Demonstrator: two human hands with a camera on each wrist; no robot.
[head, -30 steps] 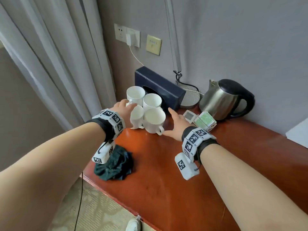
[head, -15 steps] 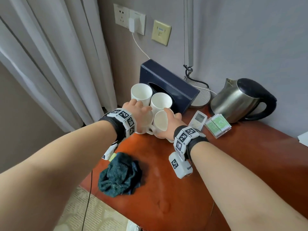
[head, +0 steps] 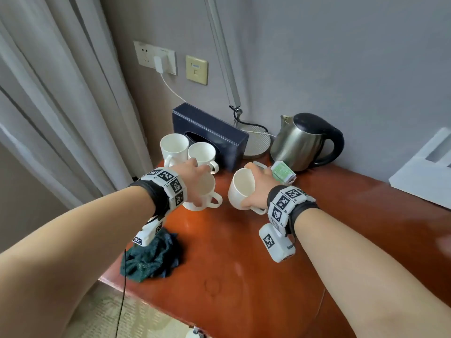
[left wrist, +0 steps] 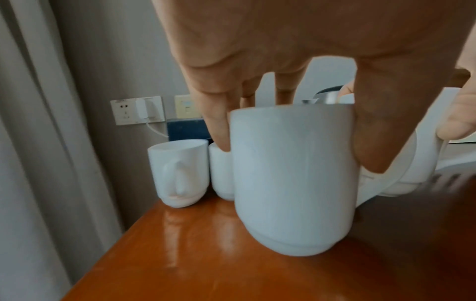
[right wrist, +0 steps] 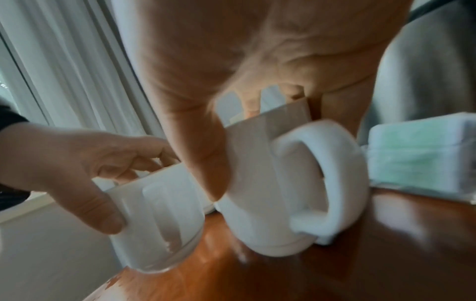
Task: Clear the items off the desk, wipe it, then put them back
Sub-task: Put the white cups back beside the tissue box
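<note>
While two white mugs (head: 188, 148) are standing at the far left of the desk (head: 244, 252), a third mug (head: 203, 195) is being gripped from above by the left hand (head: 195, 176). A tilted mug (head: 240, 189) is being clasped by the curled right hand (head: 258, 186).

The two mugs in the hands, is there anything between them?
No. In the head view, only bare desk shows between the left hand's mug and the right hand's mug. The two mugs are apart, not touching.
</note>
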